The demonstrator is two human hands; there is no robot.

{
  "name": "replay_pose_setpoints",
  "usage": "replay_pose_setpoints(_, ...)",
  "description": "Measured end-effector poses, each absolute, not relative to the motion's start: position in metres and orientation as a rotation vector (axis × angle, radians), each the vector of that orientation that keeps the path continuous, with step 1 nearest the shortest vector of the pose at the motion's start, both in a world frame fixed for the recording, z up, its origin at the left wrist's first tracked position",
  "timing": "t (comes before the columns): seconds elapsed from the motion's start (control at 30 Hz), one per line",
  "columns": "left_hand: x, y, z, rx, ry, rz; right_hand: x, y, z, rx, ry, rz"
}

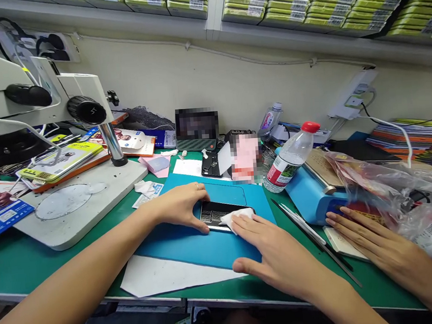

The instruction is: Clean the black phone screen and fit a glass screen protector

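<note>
A phone (214, 213) with a dark, shiny face and a pale edge lies on a blue mat (162, 244). My left hand (184, 206) grips its left end, thumb at the near edge and fingers at the far edge; a ring is on one finger. With the fingertips of my right hand (262, 238) I press a folded white wipe (238, 217) onto the right part of the phone's face. My right thumb is apart from the other fingers. The wipe and my fingers hide that end of the phone.
Another person's hand (369, 240) rests at right by a blue device (299, 190). Tweezers (309, 224) lie beside the mat. A red-capped bottle (289, 157) stands behind. A microscope stand (92, 190) occupies the left; a black phone part (211, 165) lies at the back.
</note>
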State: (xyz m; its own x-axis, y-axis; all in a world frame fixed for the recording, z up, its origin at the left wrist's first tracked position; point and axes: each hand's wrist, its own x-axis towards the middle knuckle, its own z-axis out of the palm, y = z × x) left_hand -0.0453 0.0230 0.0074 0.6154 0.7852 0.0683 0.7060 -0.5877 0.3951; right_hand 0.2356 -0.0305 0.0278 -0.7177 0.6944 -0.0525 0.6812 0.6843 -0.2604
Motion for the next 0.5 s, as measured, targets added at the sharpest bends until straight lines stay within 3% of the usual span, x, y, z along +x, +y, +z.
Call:
replay_pose_setpoints(0.23,-0.041,0.02,0.007,2.499,1.185,0.337,0.178,-0.015,0.018,-0.842,-2.839,0.425)
replay_pose_setpoints(0.5,-0.039,0.018,0.007,2.483,1.221,0.276,0.204,-0.043,0.008,-0.97,-2.76,0.395)
